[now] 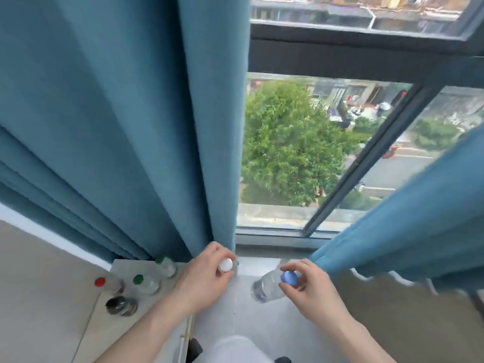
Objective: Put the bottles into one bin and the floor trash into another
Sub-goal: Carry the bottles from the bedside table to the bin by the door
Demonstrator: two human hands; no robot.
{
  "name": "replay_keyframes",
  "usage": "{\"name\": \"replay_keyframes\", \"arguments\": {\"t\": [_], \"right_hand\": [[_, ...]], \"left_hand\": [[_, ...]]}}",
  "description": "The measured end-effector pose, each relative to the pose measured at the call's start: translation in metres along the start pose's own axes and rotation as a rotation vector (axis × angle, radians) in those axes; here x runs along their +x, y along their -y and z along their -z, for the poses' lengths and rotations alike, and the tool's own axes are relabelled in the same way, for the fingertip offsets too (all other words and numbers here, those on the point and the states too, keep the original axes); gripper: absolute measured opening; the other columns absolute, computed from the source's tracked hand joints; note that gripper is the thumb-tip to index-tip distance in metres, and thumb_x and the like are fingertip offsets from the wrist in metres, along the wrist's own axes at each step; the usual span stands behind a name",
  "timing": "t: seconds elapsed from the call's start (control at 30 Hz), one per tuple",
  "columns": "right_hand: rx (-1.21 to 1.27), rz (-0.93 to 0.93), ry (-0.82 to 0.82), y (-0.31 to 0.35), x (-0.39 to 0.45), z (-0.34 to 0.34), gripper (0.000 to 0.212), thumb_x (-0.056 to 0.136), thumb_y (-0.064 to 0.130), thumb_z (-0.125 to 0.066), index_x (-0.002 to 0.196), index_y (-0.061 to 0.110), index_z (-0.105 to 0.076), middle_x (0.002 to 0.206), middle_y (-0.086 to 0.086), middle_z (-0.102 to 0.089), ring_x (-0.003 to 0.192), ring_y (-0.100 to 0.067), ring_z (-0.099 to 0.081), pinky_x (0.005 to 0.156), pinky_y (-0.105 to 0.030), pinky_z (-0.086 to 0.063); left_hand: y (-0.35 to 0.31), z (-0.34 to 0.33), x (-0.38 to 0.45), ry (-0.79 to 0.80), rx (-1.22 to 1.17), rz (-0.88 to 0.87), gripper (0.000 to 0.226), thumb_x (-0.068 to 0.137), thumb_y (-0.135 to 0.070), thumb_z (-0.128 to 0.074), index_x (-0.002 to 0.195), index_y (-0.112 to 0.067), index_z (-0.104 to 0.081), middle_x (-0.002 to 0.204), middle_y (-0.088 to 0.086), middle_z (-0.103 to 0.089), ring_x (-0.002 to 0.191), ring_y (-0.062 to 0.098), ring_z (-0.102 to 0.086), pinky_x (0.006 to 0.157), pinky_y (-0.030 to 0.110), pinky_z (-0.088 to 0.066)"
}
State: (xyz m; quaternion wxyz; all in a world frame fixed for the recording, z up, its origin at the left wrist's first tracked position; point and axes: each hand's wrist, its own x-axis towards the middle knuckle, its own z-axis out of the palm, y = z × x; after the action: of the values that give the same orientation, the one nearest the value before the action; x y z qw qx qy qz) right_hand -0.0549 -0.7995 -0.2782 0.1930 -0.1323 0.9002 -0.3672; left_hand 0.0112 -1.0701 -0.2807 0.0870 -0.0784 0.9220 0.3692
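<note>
My left hand grips the neck of a clear bottle with a white cap, close to the blue curtain's lower edge. My right hand pinches the blue cap of a clear plastic bottle, which is tilted to the left above the pale floor. On a low white surface at the left stand two clear bottles with green caps, a red-capped bottle and a dark bottle without a cap. No bin is in view.
Blue curtains hang at the left and at the right, with a dark-framed window between them. The window sill runs just beyond my hands. My pale trouser leg shows at the bottom.
</note>
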Motion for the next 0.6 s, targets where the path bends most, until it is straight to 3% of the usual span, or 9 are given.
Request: {"name": "replay_keyframes", "arguments": {"t": [0.3,0.43,0.6], "right_hand": [[0.078,-0.177,-0.254,-0.116,-0.07,0.144,0.02,0.08,0.036,-0.073,0.1,0.042,-0.069,0.104,0.024,-0.063,0.098,0.006,-0.06,0.085,-0.018,-0.05],[0.115,-0.281,-0.384,-0.161,-0.104,0.188,0.02,0.079,0.034,-0.075,0.097,0.039,-0.07,0.1,0.022,-0.064,0.093,0.002,-0.061,0.079,-0.017,-0.049],[0.191,-0.396,-0.552,-0.208,-0.145,0.229,0.022,0.079,0.025,-0.079,0.098,0.035,-0.072,0.099,0.018,-0.065,0.089,0.001,-0.061,0.074,-0.006,-0.042]], "left_hand": [[-0.187,-0.104,0.071,0.138,0.057,-0.314,0.02,0.091,-0.031,-0.064,0.106,-0.043,-0.058,0.11,-0.024,-0.049,0.078,0.003,-0.062,0.078,0.031,-0.051],[-0.262,-0.142,0.089,0.247,0.095,-0.444,0.023,0.093,-0.028,-0.065,0.109,-0.043,-0.058,0.113,-0.023,-0.049,0.082,0.001,-0.062,0.073,0.021,-0.048],[-0.344,-0.187,0.113,0.357,0.119,-0.606,0.026,0.089,-0.024,-0.068,0.108,-0.041,-0.063,0.107,-0.023,-0.055,0.083,0.003,-0.064,0.076,0.021,-0.05]]}}
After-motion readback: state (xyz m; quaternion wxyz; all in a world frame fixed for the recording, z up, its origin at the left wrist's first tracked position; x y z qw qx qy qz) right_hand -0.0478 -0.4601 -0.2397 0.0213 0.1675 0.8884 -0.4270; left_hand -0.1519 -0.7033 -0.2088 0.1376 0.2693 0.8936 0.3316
